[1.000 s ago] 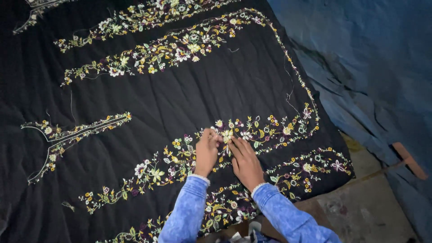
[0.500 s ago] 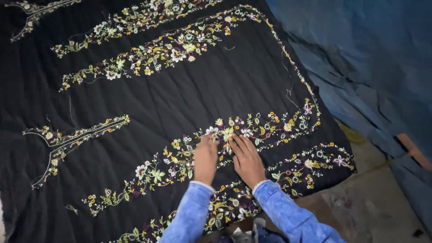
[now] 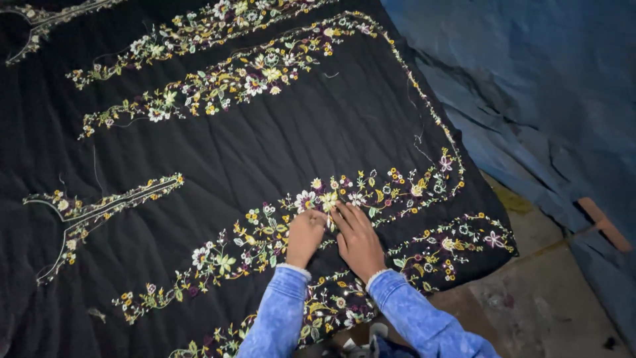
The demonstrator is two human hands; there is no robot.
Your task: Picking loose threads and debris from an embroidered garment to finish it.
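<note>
Side by side, left hand [image 3: 305, 237] curled, right hand [image 3: 358, 240] flat — fingertips on embroidered black cloth [image 3: 265, 146], grasping nothing.

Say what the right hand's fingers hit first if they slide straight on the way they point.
The right hand lies flat on the black cloth, fingers aimed up-left. Just ahead sits the pale yellow embroidered flower; likely first contact, beyond it plain cloth.

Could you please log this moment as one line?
left hand: on floral band | right hand: on band beside it | black cloth: spread flat
</note>
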